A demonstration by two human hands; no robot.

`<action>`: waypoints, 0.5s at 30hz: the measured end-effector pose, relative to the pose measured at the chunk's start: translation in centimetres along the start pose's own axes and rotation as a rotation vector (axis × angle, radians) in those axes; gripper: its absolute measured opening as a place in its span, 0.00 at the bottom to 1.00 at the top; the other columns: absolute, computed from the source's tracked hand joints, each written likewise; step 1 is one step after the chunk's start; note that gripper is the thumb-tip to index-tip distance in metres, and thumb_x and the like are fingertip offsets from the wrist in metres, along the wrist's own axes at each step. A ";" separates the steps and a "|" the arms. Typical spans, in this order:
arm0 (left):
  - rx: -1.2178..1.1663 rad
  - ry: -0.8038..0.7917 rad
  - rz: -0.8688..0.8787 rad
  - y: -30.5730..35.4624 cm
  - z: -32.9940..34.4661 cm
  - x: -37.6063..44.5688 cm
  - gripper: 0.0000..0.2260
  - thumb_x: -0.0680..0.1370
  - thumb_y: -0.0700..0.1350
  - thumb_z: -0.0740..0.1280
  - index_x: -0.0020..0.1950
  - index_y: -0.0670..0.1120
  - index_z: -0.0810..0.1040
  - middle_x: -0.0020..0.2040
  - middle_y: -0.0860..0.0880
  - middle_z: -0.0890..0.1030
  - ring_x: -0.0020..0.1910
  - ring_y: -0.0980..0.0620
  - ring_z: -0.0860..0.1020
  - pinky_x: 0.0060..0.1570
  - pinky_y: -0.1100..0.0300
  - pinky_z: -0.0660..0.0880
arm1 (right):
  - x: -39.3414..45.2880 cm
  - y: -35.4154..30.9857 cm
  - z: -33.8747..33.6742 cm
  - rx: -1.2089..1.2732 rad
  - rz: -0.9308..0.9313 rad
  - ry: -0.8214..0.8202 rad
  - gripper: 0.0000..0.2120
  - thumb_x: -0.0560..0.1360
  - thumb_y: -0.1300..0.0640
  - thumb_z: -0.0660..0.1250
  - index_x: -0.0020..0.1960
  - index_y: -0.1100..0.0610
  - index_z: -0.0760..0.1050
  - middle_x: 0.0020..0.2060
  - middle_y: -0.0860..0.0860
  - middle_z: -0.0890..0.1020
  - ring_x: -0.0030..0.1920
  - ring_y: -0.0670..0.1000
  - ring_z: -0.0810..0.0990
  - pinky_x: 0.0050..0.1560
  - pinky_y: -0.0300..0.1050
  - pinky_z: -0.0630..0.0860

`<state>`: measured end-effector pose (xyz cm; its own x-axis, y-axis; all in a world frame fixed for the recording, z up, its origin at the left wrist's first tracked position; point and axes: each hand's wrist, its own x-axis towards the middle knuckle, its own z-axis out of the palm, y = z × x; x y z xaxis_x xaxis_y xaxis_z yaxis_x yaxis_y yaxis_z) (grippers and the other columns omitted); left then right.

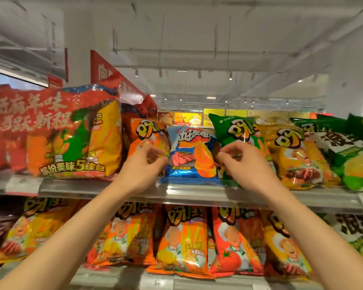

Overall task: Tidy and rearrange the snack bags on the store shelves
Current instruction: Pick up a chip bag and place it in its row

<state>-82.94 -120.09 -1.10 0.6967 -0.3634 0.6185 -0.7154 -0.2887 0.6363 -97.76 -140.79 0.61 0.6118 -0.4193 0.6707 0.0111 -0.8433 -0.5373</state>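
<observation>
Top shelf (197, 194): I see both hands raised to the snack row. Left hand (144, 164) pinches the lower edge of the orange chip bag (149, 137), fingers curled on it. Right hand (242, 162) has curled fingers at the left edge of the green chip bag (235, 130); it appears to grip it. The blue steak-flavour bag (192, 153) stands upright between the two hands, at the shelf front. A large multipack (71, 132) sits to the left.
</observation>
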 end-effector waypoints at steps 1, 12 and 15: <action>0.054 -0.015 0.011 -0.1 0.4 0.5 0.13 0.80 0.54 0.69 0.62 0.51 0.78 0.53 0.54 0.83 0.51 0.52 0.82 0.50 0.56 0.78 | 0.7 -0.5 0.4 -0.074 -0.020 -0.028 0.11 0.81 0.47 0.66 0.61 0.50 0.79 0.52 0.45 0.83 0.53 0.49 0.82 0.57 0.52 0.79; 0.121 -0.084 0.012 1.1 2.5 1.9 0.12 0.81 0.54 0.68 0.58 0.47 0.83 0.50 0.49 0.86 0.50 0.49 0.83 0.55 0.44 0.81 | 3.8 -2.2 4.0 -0.186 0.112 -0.256 0.22 0.84 0.47 0.58 0.73 0.57 0.67 0.63 0.58 0.79 0.61 0.60 0.78 0.60 0.52 0.75; 0.023 -0.059 0.033 1.1 2.9 1.3 0.11 0.81 0.52 0.69 0.59 0.49 0.84 0.52 0.52 0.86 0.51 0.53 0.83 0.56 0.46 0.81 | 3.8 -2.0 4.3 -0.041 0.116 -0.225 0.20 0.84 0.49 0.61 0.73 0.55 0.67 0.65 0.55 0.77 0.62 0.57 0.77 0.60 0.51 0.74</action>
<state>-83.02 -123.46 -0.92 0.6690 -0.4242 0.6103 -0.7393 -0.2958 0.6049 -92.00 -139.21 2.06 0.7677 -0.4328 0.4726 -0.0990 -0.8087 -0.5798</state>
